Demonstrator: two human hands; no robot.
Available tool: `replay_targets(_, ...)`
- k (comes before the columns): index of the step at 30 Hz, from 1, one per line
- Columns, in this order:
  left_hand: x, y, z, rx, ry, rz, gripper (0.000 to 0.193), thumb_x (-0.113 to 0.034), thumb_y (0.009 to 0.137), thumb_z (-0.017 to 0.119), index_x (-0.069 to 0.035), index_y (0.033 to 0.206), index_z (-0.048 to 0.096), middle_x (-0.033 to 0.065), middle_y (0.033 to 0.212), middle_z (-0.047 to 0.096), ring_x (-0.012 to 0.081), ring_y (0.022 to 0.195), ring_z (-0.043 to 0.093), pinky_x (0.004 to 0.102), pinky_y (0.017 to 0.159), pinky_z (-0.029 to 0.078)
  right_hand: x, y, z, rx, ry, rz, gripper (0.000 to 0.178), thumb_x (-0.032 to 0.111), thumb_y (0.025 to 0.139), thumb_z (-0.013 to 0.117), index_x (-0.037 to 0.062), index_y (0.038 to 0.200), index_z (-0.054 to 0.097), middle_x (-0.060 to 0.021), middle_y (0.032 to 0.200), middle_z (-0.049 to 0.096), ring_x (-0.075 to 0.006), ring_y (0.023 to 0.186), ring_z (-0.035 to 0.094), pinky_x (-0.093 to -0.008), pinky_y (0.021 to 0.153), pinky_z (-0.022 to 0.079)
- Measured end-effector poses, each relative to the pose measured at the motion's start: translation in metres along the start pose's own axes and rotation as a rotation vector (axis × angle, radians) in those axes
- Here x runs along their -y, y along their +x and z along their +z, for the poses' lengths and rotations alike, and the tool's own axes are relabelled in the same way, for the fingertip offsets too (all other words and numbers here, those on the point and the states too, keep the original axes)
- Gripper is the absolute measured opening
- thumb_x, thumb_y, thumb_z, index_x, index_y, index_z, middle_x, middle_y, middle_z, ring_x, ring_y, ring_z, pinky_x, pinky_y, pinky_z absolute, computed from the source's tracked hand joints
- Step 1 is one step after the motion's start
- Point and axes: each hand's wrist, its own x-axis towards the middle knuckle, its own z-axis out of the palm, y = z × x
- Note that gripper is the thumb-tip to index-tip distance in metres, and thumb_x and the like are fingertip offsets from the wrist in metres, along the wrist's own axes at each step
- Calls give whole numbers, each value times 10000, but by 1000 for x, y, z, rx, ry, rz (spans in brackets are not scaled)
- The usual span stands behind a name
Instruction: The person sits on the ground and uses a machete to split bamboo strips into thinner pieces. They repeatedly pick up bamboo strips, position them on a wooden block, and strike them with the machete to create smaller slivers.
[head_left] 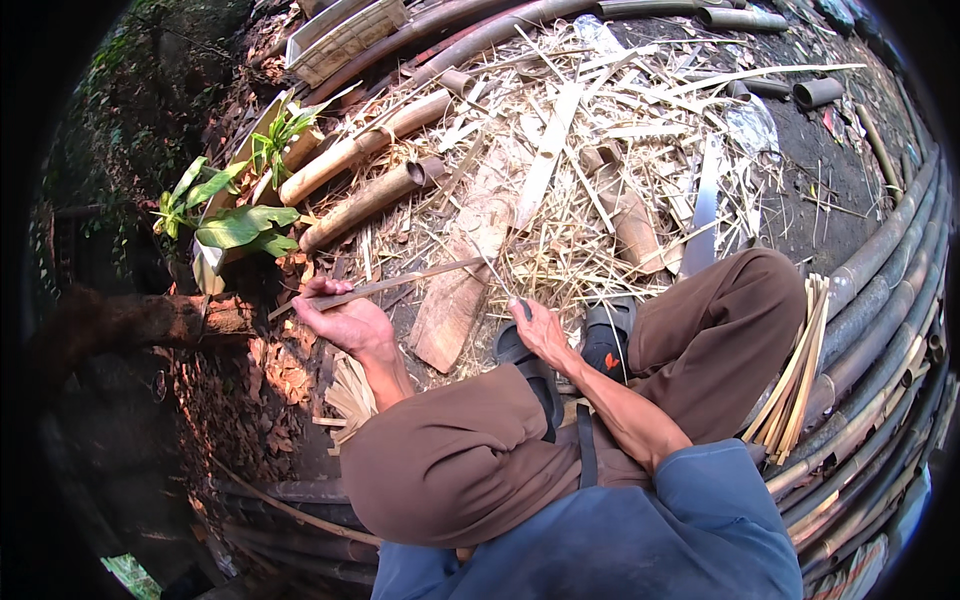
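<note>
Shavings are lying around the board. The left hand is resting palm-up, fingers part-curled, holding the strip between thumb and fingers. The right hand is gripping, in a closed fist, what is apparently a knife. For sound shaving, the judged step, the person should be keeping the blade shallow, strokes even and left fingers clear of the edge. The strip is slanting across above the board, its long axis running left to right, its right end pointing slightly away, toward the blade; contact there is remaining unconfirmed.
</note>
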Motion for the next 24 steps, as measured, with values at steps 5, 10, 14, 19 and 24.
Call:
replay_targets(5,7,-10,4,24,-71,-5,239,-255,967,541,-113,781,494,-12,735,442,110,705,412,263,727,343,93,-44,5,199,3,-277,431,469,964,517,41,982,561,-223,706,583,-410,663,572,-459,616,440)
replay_targets(10,16,-12,10,16,-90,28,283,-244,996,499,-123,746,443,-8,718,395,117,698,368,273,718,323,59,-18,9,86,48,-187,369,432,959,537,64,960,557,-189,654,554,-397,631,580,-479,588,445)
replay_targets(14,7,-9,6,20,-30,51,292,-240,1002,482,-119,740,437,-12,707,390,109,685,362,262,685,318,65,-39,17,93,-100,-376,398,462,949,535,64,940,563,-215,689,592,-382,644,610,-466,606,473)
replay_targets(19,17,-7,9,125,-136,-25,268,-230,974,511,-106,745,450,-1,714,424,106,693,394,252,686,336,-19,11,-4,-6,-121,-37,524,521,948,470,11,943,593,-308,832,646,-499,856,621,-542,744,481)
replay_targets(24,26,-10,28,132,150,234,261,-242,999,524,-58,816,500,24,779,515,119,763,471,272,760,394,-28,30,-13,-29,-122,26,567,531,941,460,-9,988,626,-308,918,649,-478,901,624,-515,792,478)
